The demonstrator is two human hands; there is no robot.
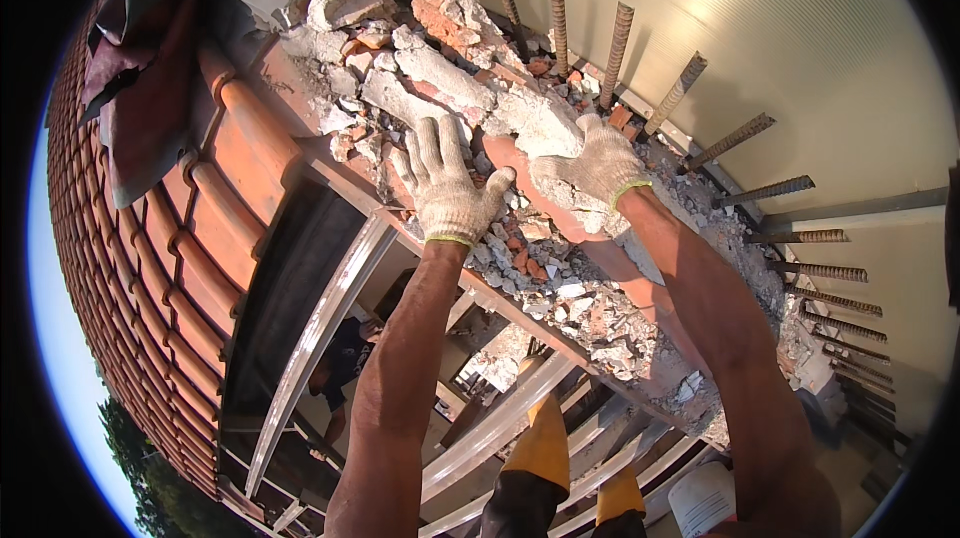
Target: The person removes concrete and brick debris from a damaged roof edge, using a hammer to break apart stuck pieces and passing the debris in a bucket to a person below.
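Observation:
My left hand (445, 183), in a pale knitted work glove, lies with fingers spread on the broken masonry, its fingertips at the edge of a whitish mortar chunk (440, 78). To its right my right hand (597, 164), gloved the same way, is closed round the near end of a long mortar piece (540, 118), thumb on the near side and fingers on the far side. Below and between the hands lies loose rubble (530, 248) of grey mortar and red brick bits. A larger brick-and-mortar lump (455, 8) stands beyond them.
Upright ribbed steel bars (617, 56) line the right side, before a translucent ribbed panel (800, 38). Roof tiles (235, 108) slope down at left, with a torn dark sheet (150, 88). Under the ledge are metal beams (320, 348), yellow-and-black boots (540, 448) and another person (345, 358).

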